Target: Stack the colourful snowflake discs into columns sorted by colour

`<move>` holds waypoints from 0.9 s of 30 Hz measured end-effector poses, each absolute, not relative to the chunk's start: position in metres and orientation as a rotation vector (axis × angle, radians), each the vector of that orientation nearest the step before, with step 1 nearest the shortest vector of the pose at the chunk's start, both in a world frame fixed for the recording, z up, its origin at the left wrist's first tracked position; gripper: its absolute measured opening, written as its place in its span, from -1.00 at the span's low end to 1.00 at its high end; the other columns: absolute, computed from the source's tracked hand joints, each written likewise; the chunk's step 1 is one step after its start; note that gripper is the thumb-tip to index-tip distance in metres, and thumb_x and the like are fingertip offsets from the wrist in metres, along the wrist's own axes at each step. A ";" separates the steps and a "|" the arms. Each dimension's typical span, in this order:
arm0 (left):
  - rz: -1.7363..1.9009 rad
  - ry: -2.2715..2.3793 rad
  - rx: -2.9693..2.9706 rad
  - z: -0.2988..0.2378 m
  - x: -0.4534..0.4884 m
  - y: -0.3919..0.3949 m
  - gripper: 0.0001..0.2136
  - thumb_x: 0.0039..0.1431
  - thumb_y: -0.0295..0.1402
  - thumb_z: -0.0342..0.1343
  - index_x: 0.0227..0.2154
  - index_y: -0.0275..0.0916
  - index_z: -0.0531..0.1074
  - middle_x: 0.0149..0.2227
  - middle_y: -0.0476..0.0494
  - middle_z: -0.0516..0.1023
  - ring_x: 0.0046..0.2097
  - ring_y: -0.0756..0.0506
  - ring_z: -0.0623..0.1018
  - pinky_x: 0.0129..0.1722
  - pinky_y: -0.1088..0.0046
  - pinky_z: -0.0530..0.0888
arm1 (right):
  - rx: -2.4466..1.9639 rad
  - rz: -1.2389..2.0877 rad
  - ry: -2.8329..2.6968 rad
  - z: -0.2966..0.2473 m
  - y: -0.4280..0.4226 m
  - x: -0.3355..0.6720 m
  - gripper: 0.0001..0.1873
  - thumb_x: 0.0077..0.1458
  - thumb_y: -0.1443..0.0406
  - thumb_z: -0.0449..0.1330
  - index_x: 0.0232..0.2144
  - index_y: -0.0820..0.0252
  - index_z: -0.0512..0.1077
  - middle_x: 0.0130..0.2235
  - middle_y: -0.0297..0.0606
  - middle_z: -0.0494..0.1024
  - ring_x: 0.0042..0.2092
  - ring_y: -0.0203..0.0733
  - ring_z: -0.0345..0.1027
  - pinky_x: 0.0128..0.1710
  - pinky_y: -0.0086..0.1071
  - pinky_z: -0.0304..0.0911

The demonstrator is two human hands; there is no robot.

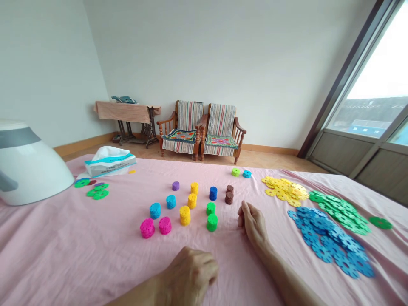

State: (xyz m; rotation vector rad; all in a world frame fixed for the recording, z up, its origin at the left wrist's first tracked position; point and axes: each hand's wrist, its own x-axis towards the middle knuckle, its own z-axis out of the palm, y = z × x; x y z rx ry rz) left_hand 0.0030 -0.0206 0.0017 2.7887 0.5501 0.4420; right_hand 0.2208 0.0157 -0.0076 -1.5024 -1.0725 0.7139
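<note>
My left hand (196, 272) is closed, its fingers curled under at the front of the pink cloth. I cannot see whether anything is inside it. My right hand (253, 221) has its fingers folded together, right of the stacks; what they may hold is hidden. Nearest to it are the brown stacks (229, 197) and the green stacks (212, 222) of notched plastic discs. Further left stand yellow stacks (185, 216), a dark blue stack (213, 194), light blue stacks (155, 211), pink stacks (147, 228) and a small purple stack (176, 185).
Loose yellow discs (285, 190), green discs (341, 211) and blue discs (330, 240) lie heaped at the right. A lime stack (235, 172) and a blue stack (247, 174) stand far back. At the left are a tissue pack (110, 162), scattered discs (98, 192) and a white appliance (32, 170).
</note>
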 end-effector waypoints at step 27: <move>0.262 0.695 3.066 0.014 0.016 -0.035 -0.80 0.02 -0.64 -0.05 -0.36 -0.21 0.25 -0.28 -0.03 0.41 -0.35 -0.04 0.44 -0.41 0.50 0.37 | -1.352 0.793 -1.017 -0.013 0.024 0.222 -0.61 0.07 0.00 -0.07 -0.53 0.18 0.22 -0.71 -0.48 0.31 -0.76 -0.43 0.10 -0.74 -0.57 -0.03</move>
